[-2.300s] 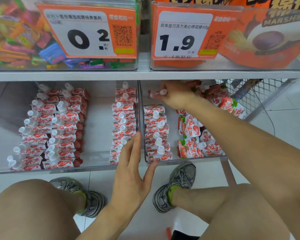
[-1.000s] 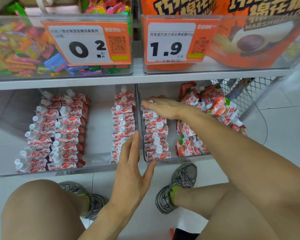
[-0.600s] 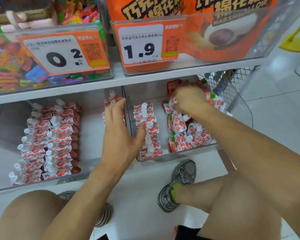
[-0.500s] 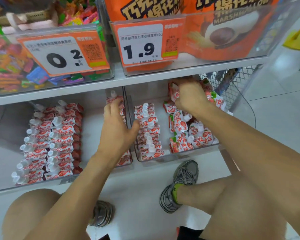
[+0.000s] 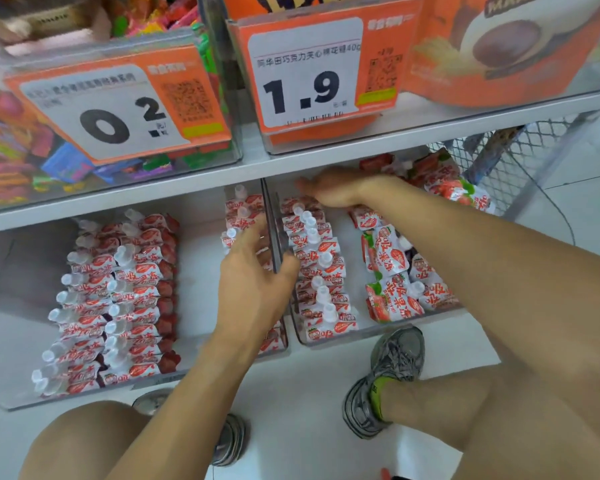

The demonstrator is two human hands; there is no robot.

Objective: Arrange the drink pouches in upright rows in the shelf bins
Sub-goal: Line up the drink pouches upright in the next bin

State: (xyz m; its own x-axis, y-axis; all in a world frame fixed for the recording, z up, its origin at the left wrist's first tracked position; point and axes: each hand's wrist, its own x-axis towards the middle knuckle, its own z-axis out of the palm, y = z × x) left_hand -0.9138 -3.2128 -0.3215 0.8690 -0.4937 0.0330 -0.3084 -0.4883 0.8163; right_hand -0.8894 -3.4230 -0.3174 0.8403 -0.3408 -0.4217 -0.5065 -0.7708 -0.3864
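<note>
The drink pouches (image 5: pixel 321 268) stand in a neat row along the right bin's (image 5: pixel 329 341) left wall, with a loose heap (image 5: pixel 395 282) beside them. Your left hand (image 5: pixel 253 282) straddles the divider (image 5: pixel 269 216), fingers spread wide, gripping nothing. Your right hand (image 5: pixel 333 190) sits at the row's back end; can't tell what it holds.

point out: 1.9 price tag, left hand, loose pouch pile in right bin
1.9 price tag (image 5: pixel 309 72): head view, white panel above the digits.
left hand (image 5: pixel 253 282): head view, back of hand.
loose pouch pile (image 5: pixel 394 271): head view, front of one pouch.
</note>
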